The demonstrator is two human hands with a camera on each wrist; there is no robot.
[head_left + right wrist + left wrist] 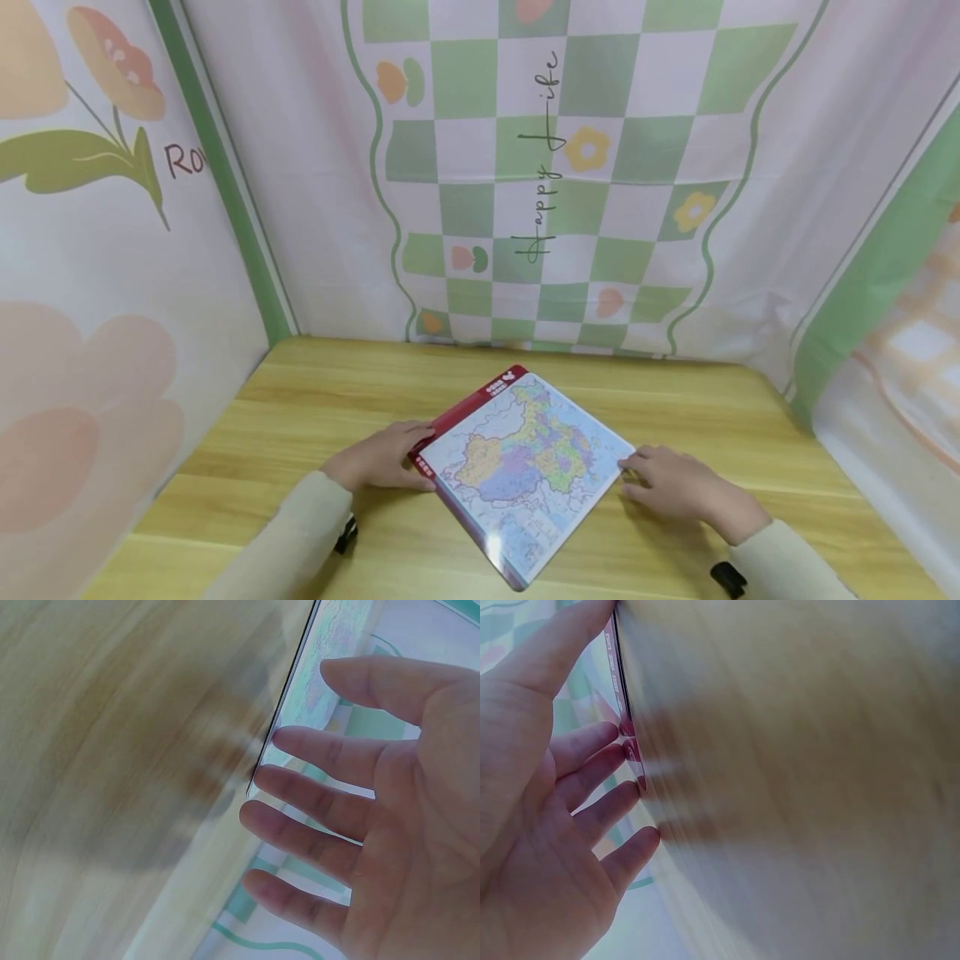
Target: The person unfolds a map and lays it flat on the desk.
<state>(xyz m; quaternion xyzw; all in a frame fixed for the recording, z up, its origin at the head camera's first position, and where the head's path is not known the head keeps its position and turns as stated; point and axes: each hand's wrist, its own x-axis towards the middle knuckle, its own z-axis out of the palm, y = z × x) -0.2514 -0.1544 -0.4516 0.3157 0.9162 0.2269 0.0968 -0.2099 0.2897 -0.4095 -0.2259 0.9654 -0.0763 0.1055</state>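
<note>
A flat map puzzle board (525, 467) with a red border lies turned at an angle on the wooden table (315, 392). My left hand (382, 458) rests on the table with straight fingers touching the board's left edge. In the left wrist view the fingertips (634, 750) meet the red edge of the board (615, 667). My right hand (675, 483) lies flat beside the board's right corner, fingertips against it. In the right wrist view, the outstretched fingers (315, 746) reach the thin edge of the board (322, 652).
Printed fabric walls close the table in: a checked green and white panel (555, 167) behind, floral panels at left (90, 250) and right (900, 317). Both sleeves are cream, with dark wrist straps (347, 533).
</note>
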